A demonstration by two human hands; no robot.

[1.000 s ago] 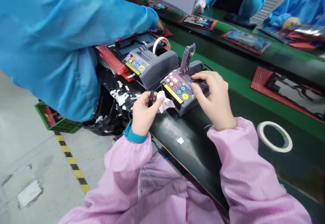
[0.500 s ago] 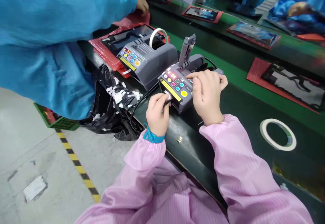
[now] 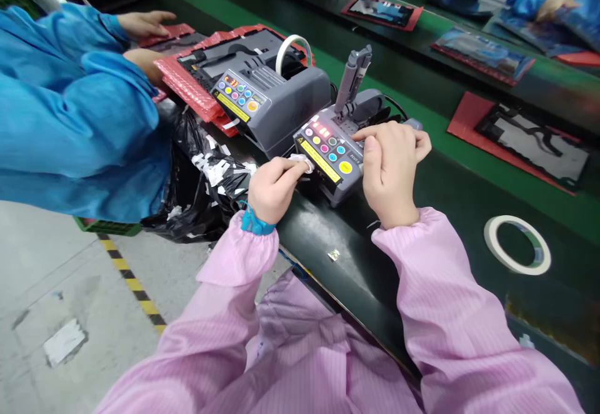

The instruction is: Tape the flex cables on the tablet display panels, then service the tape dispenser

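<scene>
My left hand (image 3: 270, 192), with a blue wrist band (image 3: 257, 221), pinches a crumpled bit of white tape (image 3: 302, 161) at the front lower edge of a grey tape dispenser (image 3: 345, 184). My right hand (image 3: 392, 173) rests against the right side of this dispenser. Its index finger reaches over the top behind the buttons, the thumb lies apart from it, and the other fingers are partly hidden. Red digits glow on the panel, and a hinged grey part stands raised on top.
A second tape dispenser (image 3: 290, 111) stands to the left. Below it, a black bag (image 3: 187, 207) holds white scraps. A tape roll (image 3: 492, 245) lies at right. Screen-like panels on red bubble wrap (image 3: 469, 114) line the bench. A co-worker's blue sleeve (image 3: 94, 107) is at left.
My left hand has shifted slightly left, and the white tape in it shows more plainly. My right hand stays on the dispenser. The co-worker at left has moved back, with both hands now showing.
</scene>
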